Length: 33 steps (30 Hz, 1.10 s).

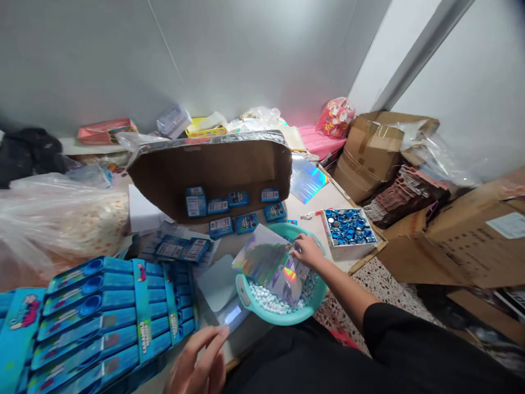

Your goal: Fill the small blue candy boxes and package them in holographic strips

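Note:
My right hand [307, 250] reaches over a teal basin [246, 293] filled with small white pieces, and its fingers pinch the edge of a shiny holographic sheet [270, 262] lying across the basin. My left hand [199, 361] is low near the table's front edge, fingers curled together, touching a small reflective sheet [229, 314] beside the basin. I cannot make out whether it grips it.
A stack of blue packaged boxes [98, 323] fills the front left. Small blue cards [229, 210] lie under a bent cardboard panel [213, 169]. A white box of blue caps [348, 227] stands right of the basin. Cardboard boxes [369, 153] crowd the right; plastic bags [53, 219] the left.

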Each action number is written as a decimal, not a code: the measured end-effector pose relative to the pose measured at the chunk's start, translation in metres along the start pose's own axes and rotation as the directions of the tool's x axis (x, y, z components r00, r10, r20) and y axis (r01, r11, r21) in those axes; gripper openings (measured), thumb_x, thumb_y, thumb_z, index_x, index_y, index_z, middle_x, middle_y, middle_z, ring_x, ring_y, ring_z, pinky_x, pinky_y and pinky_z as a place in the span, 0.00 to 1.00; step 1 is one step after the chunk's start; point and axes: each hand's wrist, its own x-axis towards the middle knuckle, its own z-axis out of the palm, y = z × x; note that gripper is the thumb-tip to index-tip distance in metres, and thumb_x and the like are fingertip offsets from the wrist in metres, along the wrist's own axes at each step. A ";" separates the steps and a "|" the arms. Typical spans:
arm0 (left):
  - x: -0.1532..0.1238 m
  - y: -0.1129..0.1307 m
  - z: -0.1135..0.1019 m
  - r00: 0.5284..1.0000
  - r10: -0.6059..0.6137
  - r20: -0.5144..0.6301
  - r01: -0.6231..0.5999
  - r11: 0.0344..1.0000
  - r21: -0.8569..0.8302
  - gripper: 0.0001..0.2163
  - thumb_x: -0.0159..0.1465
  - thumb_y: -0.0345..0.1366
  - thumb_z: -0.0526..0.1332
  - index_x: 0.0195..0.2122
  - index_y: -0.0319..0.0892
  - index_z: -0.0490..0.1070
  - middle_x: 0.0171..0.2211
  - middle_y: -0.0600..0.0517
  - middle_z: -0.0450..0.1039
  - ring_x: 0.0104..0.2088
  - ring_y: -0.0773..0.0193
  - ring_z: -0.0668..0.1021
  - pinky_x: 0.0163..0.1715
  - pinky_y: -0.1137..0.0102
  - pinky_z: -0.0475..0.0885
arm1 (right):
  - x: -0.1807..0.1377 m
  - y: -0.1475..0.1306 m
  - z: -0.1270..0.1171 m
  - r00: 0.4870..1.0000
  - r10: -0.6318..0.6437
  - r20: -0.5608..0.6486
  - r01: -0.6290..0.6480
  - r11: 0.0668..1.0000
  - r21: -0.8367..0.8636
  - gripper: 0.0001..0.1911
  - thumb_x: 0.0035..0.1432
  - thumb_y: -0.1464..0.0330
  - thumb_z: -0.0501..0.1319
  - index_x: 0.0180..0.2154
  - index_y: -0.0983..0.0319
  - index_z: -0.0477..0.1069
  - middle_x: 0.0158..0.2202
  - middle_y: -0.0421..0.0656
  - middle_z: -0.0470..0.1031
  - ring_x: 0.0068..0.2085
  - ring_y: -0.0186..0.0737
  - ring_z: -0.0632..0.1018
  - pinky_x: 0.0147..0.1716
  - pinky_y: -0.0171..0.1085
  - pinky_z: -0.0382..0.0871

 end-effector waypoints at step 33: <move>0.083 0.025 0.017 0.980 0.156 -0.123 -0.147 0.986 0.079 0.21 0.62 0.25 0.66 0.56 0.39 0.70 0.48 0.44 0.80 0.53 0.55 0.78 0.61 0.51 0.65 | -0.100 -0.125 -0.091 0.783 -0.617 -0.079 0.592 0.699 0.400 0.14 0.65 0.76 0.54 0.39 0.61 0.79 0.32 0.41 0.73 0.33 0.35 0.73 0.34 0.34 0.64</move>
